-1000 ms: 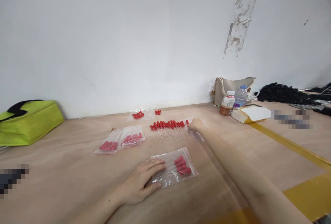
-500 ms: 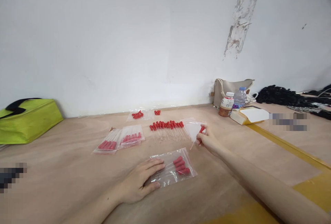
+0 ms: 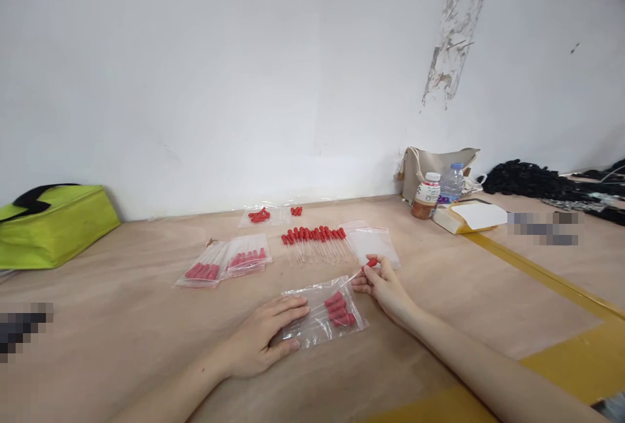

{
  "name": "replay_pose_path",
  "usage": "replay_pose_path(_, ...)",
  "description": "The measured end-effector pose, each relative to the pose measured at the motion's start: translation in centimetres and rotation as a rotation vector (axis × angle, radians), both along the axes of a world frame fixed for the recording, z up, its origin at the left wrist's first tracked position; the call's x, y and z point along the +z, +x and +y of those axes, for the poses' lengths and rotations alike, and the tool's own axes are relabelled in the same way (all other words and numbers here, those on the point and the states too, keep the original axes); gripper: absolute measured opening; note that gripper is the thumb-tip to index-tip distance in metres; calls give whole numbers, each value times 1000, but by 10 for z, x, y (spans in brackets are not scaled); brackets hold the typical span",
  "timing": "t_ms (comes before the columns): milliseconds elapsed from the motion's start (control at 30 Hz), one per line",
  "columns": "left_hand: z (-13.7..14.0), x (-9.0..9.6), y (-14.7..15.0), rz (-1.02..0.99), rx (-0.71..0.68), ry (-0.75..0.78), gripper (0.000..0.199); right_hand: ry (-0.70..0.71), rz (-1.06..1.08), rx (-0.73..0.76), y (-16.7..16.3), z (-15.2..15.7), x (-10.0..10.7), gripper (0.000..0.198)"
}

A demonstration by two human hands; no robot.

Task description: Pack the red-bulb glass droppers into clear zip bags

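A clear zip bag [image 3: 317, 335] lies flat on the table with several red-bulbed droppers [image 3: 338, 309] inside, bulbs towards its right end. My left hand [image 3: 268, 332] rests flat on the bag's left part, fingers stretched out. Between thumb and fingertips, my right hand [image 3: 383, 286] pinches one dropper [image 3: 372, 262] by its red bulb. Its thin clear stem points down-left at the bag's upper right edge; whether the tip is inside I cannot tell. Beyond the bag, loose droppers [image 3: 312, 235] lie in a row. Flat zip bags [image 3: 375, 241] lie behind my right hand.
Filled dropper bags [image 3: 247, 254] lie on the left. At the back are a clear bag [image 3: 258, 216] of red bulbs and a few loose red bulbs [image 3: 296, 211]. A lime bag [image 3: 58, 228] stands far left. Bottles [image 3: 426, 196] and a white box [image 3: 471, 217] stand back right.
My right hand has moved down and left with the dropper, from the flat bags to the right end of the bag under my left hand. My left hand stays in place.
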State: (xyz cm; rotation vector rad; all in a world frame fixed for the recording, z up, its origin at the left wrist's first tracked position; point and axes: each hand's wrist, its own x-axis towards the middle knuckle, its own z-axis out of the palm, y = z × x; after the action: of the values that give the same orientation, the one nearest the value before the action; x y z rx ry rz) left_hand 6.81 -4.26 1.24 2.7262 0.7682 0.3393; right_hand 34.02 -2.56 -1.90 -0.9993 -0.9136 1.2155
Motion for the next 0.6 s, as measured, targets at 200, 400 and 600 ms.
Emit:
replay_pose_path(200,-2,1,0,21,16,-1,47,-10,-34,18,0,-4,1,38)
replay_pose_path(400,-2,-1,-1,37,44,-8,53,-4,-298,92,-5,-7,4,32)
replay_pose_path(600,-3,0,-1,38,58,-25,51,-44,-406,171,-7,-8,4,34)
